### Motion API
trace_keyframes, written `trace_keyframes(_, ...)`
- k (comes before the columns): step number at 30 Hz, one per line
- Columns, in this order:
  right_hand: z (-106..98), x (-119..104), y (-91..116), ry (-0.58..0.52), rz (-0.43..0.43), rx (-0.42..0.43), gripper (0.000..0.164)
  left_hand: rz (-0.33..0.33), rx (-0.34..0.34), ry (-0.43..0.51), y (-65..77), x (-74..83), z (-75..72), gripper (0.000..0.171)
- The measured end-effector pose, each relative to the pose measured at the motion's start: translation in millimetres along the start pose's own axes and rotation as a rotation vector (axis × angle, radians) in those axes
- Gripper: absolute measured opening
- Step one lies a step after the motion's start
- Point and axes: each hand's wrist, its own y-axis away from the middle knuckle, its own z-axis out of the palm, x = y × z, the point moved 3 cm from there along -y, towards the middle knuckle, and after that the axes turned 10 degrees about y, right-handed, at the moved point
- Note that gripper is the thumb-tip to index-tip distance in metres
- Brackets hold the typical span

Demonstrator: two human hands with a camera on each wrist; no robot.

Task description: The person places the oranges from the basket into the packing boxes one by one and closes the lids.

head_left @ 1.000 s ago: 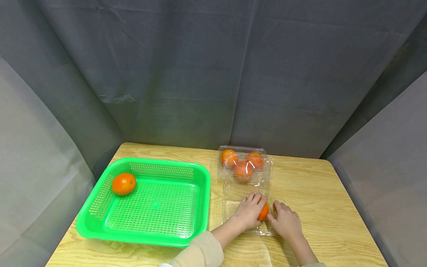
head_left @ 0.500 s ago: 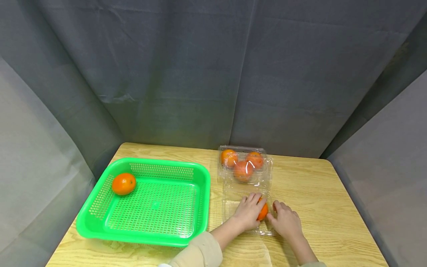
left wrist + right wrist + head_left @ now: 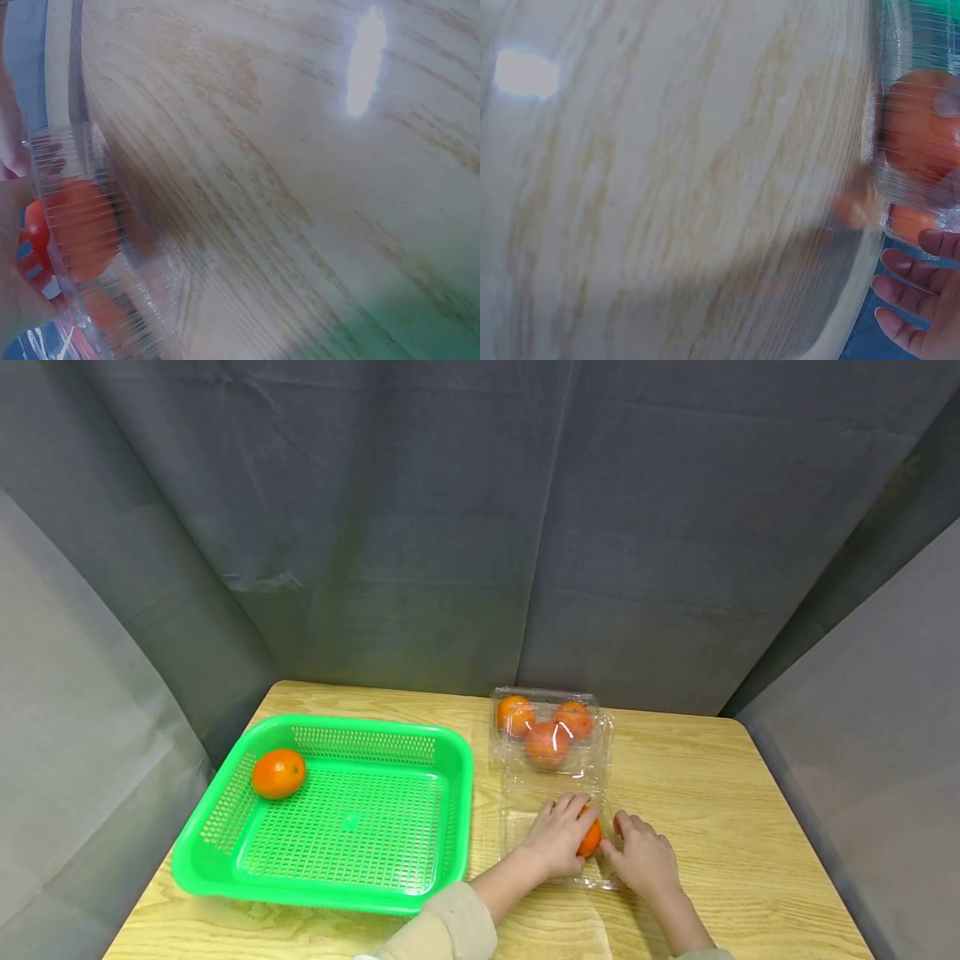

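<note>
My left hand (image 3: pixel 557 839) curls over an orange (image 3: pixel 590 838) in the front part of a clear plastic container (image 3: pixel 517 827). In the left wrist view, that orange (image 3: pixel 81 229) shows through the ribbed plastic wall. My right hand (image 3: pixel 643 858) is at the container's right side, fingers spread and loosely bent, thumb close to the rim. In the right wrist view, the right hand's fingers (image 3: pixel 911 296) hold nothing; whether the thumb touches the plastic I cannot tell. Behind, three oranges (image 3: pixel 547 745) show through clear plastic.
A green perforated basket (image 3: pixel 322 902) stands left of the container, with one orange (image 3: pixel 279 774) in its back left corner. Both rest on a wooden table (image 3: pixel 720 802). Grey curtains (image 3: pixel 420 527) enclose the back and sides.
Almost nothing moves. The left sleeve shifts very slightly left, and the orange under the left hand shifts a few pixels left. The right hand stays still.
</note>
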Motion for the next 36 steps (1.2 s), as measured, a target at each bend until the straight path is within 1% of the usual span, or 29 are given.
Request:
trace_keyframes(6,0.9,0.1,-0.9,-0.002,0.015,-0.017,0.031,-0.003,0.026,0.002,1.9,-1.4,-11.6,0.077)
trace_keyframes(9,0.8,0.0,-1.0,-0.003,0.021,-0.026,0.030,-0.009,0.037,0.010,3.2,-1.9,-19.5,0.073)
trace_keyframes(12,0.3,-0.2,-1.0,-0.005,0.019,-0.026,0.030,-0.021,0.055,0.044,4.6,-2.9,-27.4,0.067)
trace_keyframes(14,0.3,-0.2,-1.1,-0.005,0.016,-0.027,0.030,-0.028,0.071,0.057,6.3,-3.2,-33.6,0.063)
trace_keyframes(17,0.5,-0.1,-1.4,-0.005,0.016,-0.024,0.029,-0.030,0.103,0.048,9.1,-3.6,-43.4,0.059)
trace_keyframes(23,1.0,-0.2,-1.9,-0.005,0.019,-0.032,0.030,-0.038,0.162,0.049,16.6,-5.7,-64.8,0.059)
trace_keyframes(31,0.2,-0.9,-1.2,-0.008,0.029,-0.024,0.029,-0.091,0.189,0.049,32.0,-17.9,-88.9,0.059)
trace_keyframes(36,0.7,-0.7,-1.4,-0.012,0.032,-0.032,0.029,-0.118,0.207,0.041,41.4,-30.9,-97.9,0.063)
